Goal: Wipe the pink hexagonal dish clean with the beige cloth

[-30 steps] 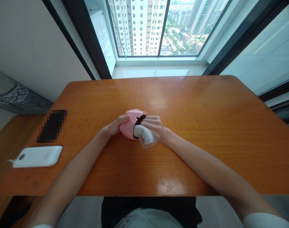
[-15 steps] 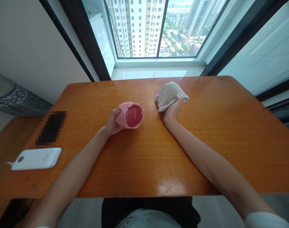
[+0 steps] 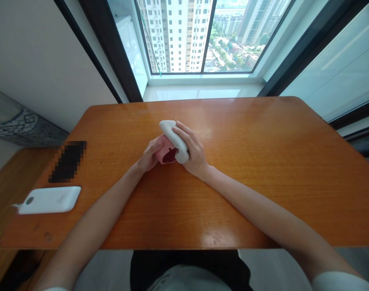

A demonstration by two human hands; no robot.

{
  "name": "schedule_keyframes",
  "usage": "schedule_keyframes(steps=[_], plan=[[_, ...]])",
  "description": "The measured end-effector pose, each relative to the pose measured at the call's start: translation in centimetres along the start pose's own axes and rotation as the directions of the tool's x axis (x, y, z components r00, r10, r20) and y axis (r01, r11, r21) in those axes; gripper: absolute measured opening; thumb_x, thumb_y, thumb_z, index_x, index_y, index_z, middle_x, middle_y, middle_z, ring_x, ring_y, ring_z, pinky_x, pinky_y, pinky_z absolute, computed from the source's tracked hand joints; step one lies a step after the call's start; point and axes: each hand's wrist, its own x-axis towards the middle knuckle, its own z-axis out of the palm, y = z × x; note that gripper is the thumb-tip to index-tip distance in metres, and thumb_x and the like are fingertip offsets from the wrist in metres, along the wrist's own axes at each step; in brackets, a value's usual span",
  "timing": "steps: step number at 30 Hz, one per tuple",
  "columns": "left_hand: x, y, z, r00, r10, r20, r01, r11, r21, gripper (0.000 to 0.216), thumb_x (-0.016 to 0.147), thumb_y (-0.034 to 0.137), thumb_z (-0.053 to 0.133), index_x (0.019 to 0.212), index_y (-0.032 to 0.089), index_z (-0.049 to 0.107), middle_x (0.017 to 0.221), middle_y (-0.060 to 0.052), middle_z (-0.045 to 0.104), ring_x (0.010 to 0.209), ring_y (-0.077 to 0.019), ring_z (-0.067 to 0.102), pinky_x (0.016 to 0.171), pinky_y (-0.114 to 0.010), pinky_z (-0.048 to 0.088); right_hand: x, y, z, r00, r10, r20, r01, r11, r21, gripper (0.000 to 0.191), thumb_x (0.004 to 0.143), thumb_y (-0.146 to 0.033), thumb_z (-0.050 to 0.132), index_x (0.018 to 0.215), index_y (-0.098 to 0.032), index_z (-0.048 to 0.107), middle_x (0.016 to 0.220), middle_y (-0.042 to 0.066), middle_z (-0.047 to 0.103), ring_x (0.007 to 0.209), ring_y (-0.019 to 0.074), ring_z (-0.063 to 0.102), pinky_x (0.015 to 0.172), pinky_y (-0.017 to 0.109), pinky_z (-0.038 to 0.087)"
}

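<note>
A pink cup lies tilted on its side near the middle of the orange wooden table. My left hand is wrapped round its left side and holds it. My right hand grips a pale, bunched cloth and presses it against the cup's rim and right side. Most of the cup is hidden behind the cloth and my fingers.
A white power bank lies near the table's left front edge, with a pixelated dark rectangle just beyond it. A large window stands behind the table's far edge. A patterned item sits at the left wall.
Half a second ago my right hand held the cloth on the table to the right of the cup. It has since come back left and laid the cloth on the cup.
</note>
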Motion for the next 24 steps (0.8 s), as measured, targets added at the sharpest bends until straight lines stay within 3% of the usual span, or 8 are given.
schedule_keyframes(steps=[5,10,15,20,24], plan=[[-0.2,0.9,0.7,0.999,0.046,-0.004,-0.045,0.989,0.139,0.071,0.094,0.074,0.075,0.139,0.02,0.074,0.128,-0.012,0.08,0.111,-0.0315,0.078,0.096,-0.041,0.062,-0.1,0.7,-0.1,0.993,0.103,-0.059,-0.1,0.994,0.043,0.049,0.112,-0.037,0.055,0.161,-0.033,0.057,0.167,0.008,0.063,0.155,0.0261,0.061,0.132,0.048,0.051],[-0.7,1.6,1.5,0.978,0.208,-0.022,-0.19,0.928,0.321,0.067,0.097,0.067,0.076,0.148,0.024,0.068,0.146,-0.014,0.074,0.131,-0.0331,0.073,0.109,-0.045,0.059,0.0,0.6,-0.3,0.983,0.142,-0.119,-0.141,0.99,0.018,0.046,0.111,-0.033,0.057,0.156,-0.031,0.064,0.165,0.011,0.064,0.153,0.028,0.062,0.13,0.05,0.052],[-1.1,1.6,2.0,0.94,0.341,0.009,-0.268,0.722,0.638,0.088,0.087,0.058,0.092,0.16,0.025,0.056,0.154,-0.016,0.07,0.135,-0.0341,0.07,0.115,-0.048,0.057,0.0,1.0,-0.3,0.982,0.128,-0.139,-0.137,0.989,-0.059,0.048,0.112,-0.035,0.057,0.159,-0.031,0.061,0.166,0.012,0.063,0.153,0.0296,0.062,0.13,0.052,0.052],[-1.1,1.2,2.0,0.875,0.48,0.068,-0.349,0.526,0.775,0.061,0.098,0.042,0.082,0.151,0.024,0.058,0.135,-0.011,0.076,0.116,-0.0273,0.074,0.102,-0.044,0.062,-0.1,1.1,-0.2,0.997,0.015,-0.077,-0.036,0.963,-0.268,0.051,0.113,-0.041,0.054,0.163,-0.034,0.057,0.17,0.008,0.06,0.164,0.0327,0.05,0.137,0.059,0.043],[-1.1,1.2,2.0,0.876,0.478,0.071,-0.318,0.459,0.83,0.055,0.095,0.033,0.077,0.145,0.022,0.057,0.126,-0.01,0.075,0.107,-0.0261,0.073,0.093,-0.041,0.063,0.0,1.2,-0.4,0.997,-0.072,-0.02,0.057,0.906,-0.419,0.053,0.113,-0.042,0.056,0.166,-0.036,0.054,0.174,0.006,0.056,0.171,0.0371,0.038,0.141,0.069,0.032]])
